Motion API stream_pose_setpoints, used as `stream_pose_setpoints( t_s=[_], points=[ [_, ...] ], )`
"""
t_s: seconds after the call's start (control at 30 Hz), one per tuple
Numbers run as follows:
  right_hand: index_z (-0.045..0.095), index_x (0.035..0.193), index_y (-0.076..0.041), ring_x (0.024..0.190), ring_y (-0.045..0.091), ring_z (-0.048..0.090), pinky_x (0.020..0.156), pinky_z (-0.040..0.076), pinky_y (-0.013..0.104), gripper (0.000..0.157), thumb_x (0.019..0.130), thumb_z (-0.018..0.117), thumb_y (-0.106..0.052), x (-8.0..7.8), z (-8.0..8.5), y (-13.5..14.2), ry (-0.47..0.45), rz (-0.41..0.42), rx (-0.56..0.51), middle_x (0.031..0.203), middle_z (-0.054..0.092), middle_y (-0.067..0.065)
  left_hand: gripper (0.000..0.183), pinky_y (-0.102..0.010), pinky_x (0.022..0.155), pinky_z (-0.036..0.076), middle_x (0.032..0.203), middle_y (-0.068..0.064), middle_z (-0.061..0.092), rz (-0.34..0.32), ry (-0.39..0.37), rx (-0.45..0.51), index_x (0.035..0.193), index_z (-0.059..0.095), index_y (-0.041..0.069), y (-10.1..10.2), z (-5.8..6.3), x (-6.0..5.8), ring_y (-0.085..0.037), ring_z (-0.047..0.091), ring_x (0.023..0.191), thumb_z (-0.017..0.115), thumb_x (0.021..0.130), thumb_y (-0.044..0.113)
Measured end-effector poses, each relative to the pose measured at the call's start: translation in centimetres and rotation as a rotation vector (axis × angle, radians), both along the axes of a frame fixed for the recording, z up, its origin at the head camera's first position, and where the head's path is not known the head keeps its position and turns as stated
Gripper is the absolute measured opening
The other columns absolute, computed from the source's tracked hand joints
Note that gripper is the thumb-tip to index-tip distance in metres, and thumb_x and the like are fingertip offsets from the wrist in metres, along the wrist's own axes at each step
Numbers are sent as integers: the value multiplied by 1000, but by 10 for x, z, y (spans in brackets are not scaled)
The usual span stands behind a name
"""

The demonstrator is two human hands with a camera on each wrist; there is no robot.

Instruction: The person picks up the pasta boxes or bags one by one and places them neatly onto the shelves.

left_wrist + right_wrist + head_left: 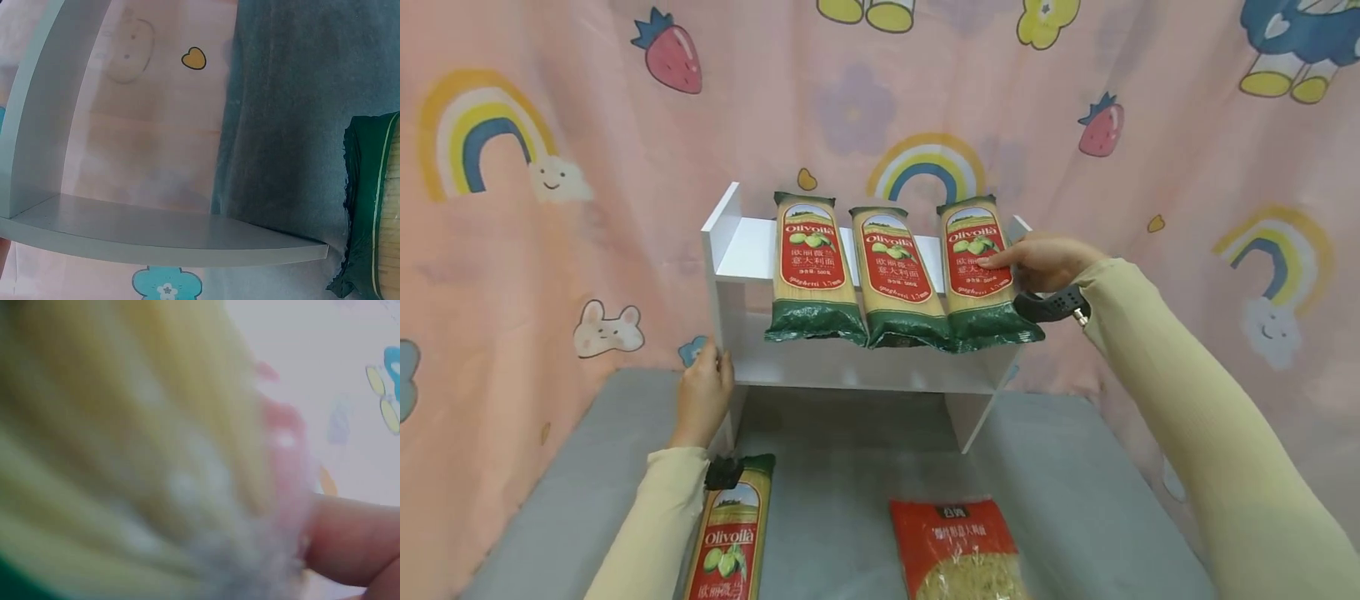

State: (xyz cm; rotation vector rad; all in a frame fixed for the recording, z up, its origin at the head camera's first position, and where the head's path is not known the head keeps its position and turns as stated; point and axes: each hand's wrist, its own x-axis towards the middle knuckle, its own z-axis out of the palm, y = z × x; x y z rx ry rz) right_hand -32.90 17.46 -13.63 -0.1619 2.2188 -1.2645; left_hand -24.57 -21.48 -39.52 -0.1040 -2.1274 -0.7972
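A white two-tier shelf (865,367) stands on the table. My left hand (703,392) grips the edge of its left side panel; just a sliver of that hand enters the left wrist view. Across the top tier lean a left spaghetti pack (812,267), a middle spaghetti pack (898,275) and a right spaghetti pack (981,258), their green lower ends jutting past the front edge. My right hand (1048,258) holds the right pack by its right side, thumb on the red label, other fingers hidden. Close up and blurred, this pack (137,437) fills much of the right wrist view.
Another Olivoilà spaghetti pack (730,533) lies on the grey tabletop (827,508) below my left wrist. To the right, nearer the front, lies a red pasta bag (958,546) with a see-through lower part. A pink patterned curtain (760,108) hangs behind the shelf.
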Motion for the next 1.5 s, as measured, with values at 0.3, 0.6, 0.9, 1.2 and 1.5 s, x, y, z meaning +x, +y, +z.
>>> stream_pose_setpoints(
  t_s=[0.3,0.6,0.9,1.2,1.5],
  points=[
    [63,95,-4,77,11,62,71,50,24,24,99,46,-21,-14,-6,19,-42,138,138,86,67,2,10,-32,41,31,59,-12,47,-14,12,-9,84,49,-7,11,-10,5,-19,39,42,54,92,-3],
    [58,103,5,63,10,60,63,49,23,43,90,62,-36,-2,-2,6,152,-6,309,73,66,0,11,-42,43,40,62,-20,53,-1,31,31,84,48,-5,11,-8,4,-32,52,48,53,93,-2],
    [55,113,12,65,13,62,66,53,27,57,89,64,-39,21,1,12,345,-45,436,79,64,4,8,-46,45,43,67,-24,56,-10,12,51,91,51,-9,11,-6,3,-36,56,52,52,94,-1],
    [53,120,13,68,13,65,68,54,25,51,91,63,-28,50,1,25,482,-16,316,80,66,5,8,-48,45,43,67,-25,56,-9,36,50,92,51,-10,7,-1,1,-38,56,53,52,93,-2],
    [56,120,9,75,18,65,71,53,25,47,92,62,-29,83,-12,31,559,-18,224,90,67,9,13,-46,44,40,63,-24,53,7,35,48,83,48,-8,5,-1,-2,-36,53,49,51,93,-2]
  ],
)
